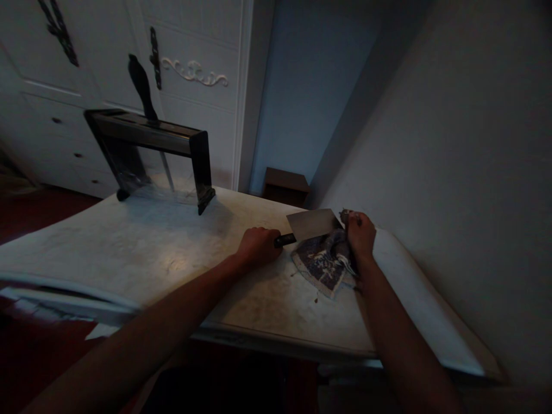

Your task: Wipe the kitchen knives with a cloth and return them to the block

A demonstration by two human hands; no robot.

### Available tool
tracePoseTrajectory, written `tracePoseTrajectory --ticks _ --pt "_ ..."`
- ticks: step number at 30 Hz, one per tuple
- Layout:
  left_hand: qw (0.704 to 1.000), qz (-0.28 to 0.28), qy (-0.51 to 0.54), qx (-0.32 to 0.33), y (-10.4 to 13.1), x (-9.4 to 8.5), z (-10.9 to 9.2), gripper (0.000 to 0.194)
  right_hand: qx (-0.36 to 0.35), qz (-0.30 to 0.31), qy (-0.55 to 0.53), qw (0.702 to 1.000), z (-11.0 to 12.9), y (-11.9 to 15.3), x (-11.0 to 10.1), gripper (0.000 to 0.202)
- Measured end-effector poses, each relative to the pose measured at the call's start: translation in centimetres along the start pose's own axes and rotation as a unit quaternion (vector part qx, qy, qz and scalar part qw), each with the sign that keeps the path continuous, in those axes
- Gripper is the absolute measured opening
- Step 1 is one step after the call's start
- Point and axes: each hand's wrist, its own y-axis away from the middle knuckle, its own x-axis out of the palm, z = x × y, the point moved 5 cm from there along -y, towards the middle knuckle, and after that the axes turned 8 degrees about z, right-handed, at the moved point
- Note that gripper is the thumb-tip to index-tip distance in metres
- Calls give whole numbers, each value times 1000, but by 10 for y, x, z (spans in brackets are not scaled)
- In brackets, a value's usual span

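My left hand (259,247) is closed around the black handle of a cleaver (311,223). The broad metal blade points to the right, held over the pale tabletop. A dark patterned cloth (321,261) with a light border and fringe lies bunched just in front of the blade. My right hand (361,233) grips a gathered part of this cloth, a bit of which sticks out past the fingers near the blade's far corner. Exactly how the fingers lie on the cloth is partly hidden.
On the table (172,259) at the left stands a black-framed knife stand (146,133) with clear panels and a black-handled rod (141,83) in it. White cabinets (198,34) rise behind. A wall borders the right side, and a brown box (285,183) sits beyond the table.
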Motion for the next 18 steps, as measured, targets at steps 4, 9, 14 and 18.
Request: tracePoseTrajectory --ticks 4,9,14,18 --pt "1000 1 -6 9 1 -1 -1 25 45 -100 -142 984 -16 -7 -13 39" --pt "998 1 -28 52 3 -4 -6 27 -19 -37 -163 986 -4 -5 -5 44" --pt "999 -13 -27 44 4 -3 -4 27 -60 61 -143 986 8 -1 9 45" --pt "1000 -19 -5 2 3 1 1 26 -55 64 -115 990 10 0 10 46"
